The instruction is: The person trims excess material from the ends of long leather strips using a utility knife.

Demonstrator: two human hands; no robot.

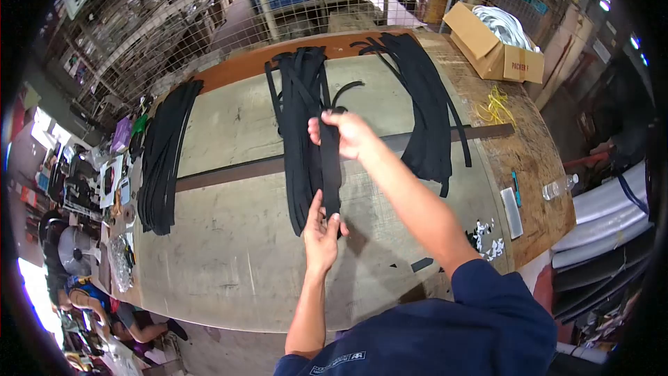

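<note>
A bundle of long black fabric strips lies lengthwise in the middle of the table, with some strips crossing loosely at its far end. My right hand is closed around a smaller bunch of black strips along the right side of that bundle. At the near end of the bunch, my left hand has its fingers and thumb on either side of the strip ends. Part of its grip is hidden by the strips. One loose strip curls out beyond my right hand.
More black strips lie in a left pile and a right pile. A dark bar crosses the table. An open carton, yellow cord and plastic bottle are at right. A person sits lower left.
</note>
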